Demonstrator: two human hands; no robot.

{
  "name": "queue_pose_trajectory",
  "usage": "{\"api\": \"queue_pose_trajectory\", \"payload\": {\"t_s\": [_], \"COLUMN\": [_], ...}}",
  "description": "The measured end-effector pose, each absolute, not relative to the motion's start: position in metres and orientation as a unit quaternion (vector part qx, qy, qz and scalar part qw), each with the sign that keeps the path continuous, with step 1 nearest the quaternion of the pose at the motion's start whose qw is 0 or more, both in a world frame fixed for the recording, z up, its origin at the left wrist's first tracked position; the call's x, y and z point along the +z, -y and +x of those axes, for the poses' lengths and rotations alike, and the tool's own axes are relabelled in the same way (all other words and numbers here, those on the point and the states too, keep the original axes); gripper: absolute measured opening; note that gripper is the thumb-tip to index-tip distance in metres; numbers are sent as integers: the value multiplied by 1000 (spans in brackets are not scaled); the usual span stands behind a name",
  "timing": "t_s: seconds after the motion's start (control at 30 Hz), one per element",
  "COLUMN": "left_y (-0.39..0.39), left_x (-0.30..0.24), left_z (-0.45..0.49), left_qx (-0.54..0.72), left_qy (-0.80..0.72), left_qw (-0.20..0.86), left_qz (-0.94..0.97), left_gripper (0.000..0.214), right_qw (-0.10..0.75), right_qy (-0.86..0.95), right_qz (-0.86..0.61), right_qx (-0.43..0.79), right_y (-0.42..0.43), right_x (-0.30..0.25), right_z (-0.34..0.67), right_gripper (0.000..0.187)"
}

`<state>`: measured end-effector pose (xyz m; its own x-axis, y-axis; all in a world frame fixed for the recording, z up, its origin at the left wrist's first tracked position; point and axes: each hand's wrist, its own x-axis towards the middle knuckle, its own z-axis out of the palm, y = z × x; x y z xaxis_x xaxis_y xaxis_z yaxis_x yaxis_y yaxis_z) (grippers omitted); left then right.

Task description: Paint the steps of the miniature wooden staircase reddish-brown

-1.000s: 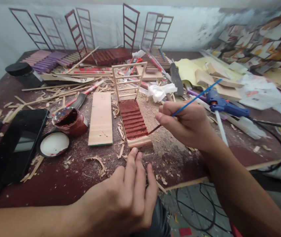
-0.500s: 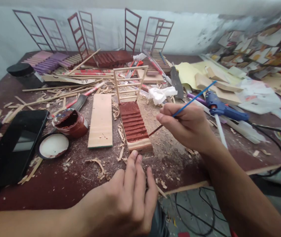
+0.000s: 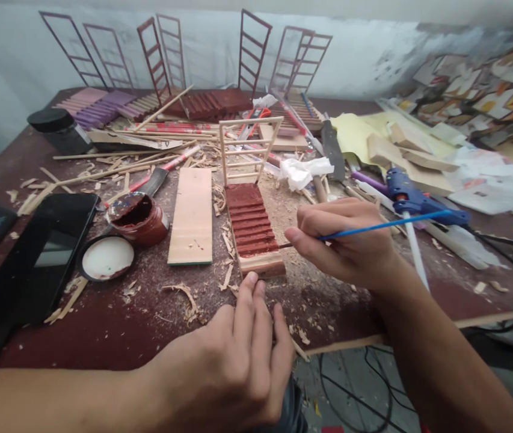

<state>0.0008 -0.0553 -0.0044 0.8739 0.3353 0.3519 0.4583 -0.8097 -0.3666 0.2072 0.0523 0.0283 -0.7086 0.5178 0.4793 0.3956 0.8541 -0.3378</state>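
Note:
A small wooden model [image 3: 252,231] with ridged slats painted red-brown lies at the table's middle, an unpainted stick frame [image 3: 247,150] standing at its far end. My right hand [image 3: 346,243] is closed in a pinch on a thin blue-handled paintbrush [image 3: 382,225]; the brush tip touches the model's right edge near the bare front strip. My left hand [image 3: 238,355] rests on the table with fingers stretched out, its fingertips touching the model's near end. An open jar of red-brown paint [image 3: 139,218] stands to the left, its white-lined lid [image 3: 107,258] beside it.
A plain wooden board [image 3: 192,215] lies left of the model. A black phone [image 3: 39,255] lies at the left edge. A blue glue gun [image 3: 412,195] with its cable lies on the right. Painted frames [image 3: 251,51] lean on the back wall. Shavings and sticks litter the table [image 3: 103,337].
My right hand has lowered the brush handle from steeply raised to nearly level and brought the tip against the model's right edge. My left hand has stayed in place.

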Motion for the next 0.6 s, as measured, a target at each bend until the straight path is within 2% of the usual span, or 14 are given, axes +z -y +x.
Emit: {"api": "queue_pose_trajectory", "payload": {"t_s": [0.17, 0.33, 0.6], "left_y": [56, 56, 56], "left_x": [-4, -5, -5], "left_z": [0, 0, -1], "left_qx": [-134, -130, -135], "left_qy": [213, 213, 212], "left_qw": [223, 223, 225], "left_qz": [-942, -942, -941], "left_gripper": [41, 42, 42], "right_qw": [324, 296, 315], "right_qy": [905, 915, 907], "right_qz": [-258, -252, -251], "right_qx": [96, 103, 122], "right_y": [-51, -52, -51], "right_x": [29, 29, 28], "right_z": [207, 206, 205], "right_gripper": [38, 40, 38]}}
